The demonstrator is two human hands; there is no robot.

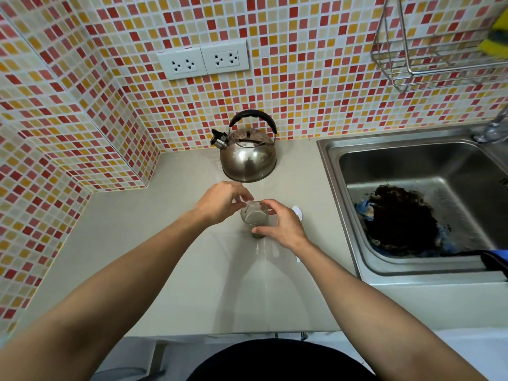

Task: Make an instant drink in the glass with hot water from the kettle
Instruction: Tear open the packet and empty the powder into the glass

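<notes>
Two bare forearms reach from the bench's (pixel 176 284) near edge to mid-bench, where the right hand (pixel 283 225) wraps the glass (pixel 255 215) and the left hand (pixel 220 202) pinches something small, unclear, over its rim. The steel kettle (pixel 247 155) stands at the back edge, the sink (pixel 412 204) at the right.

Silver kettle (pixel 248 158) with black handle; red, orange and cream mosaic wall (pixel 302 78).
</notes>
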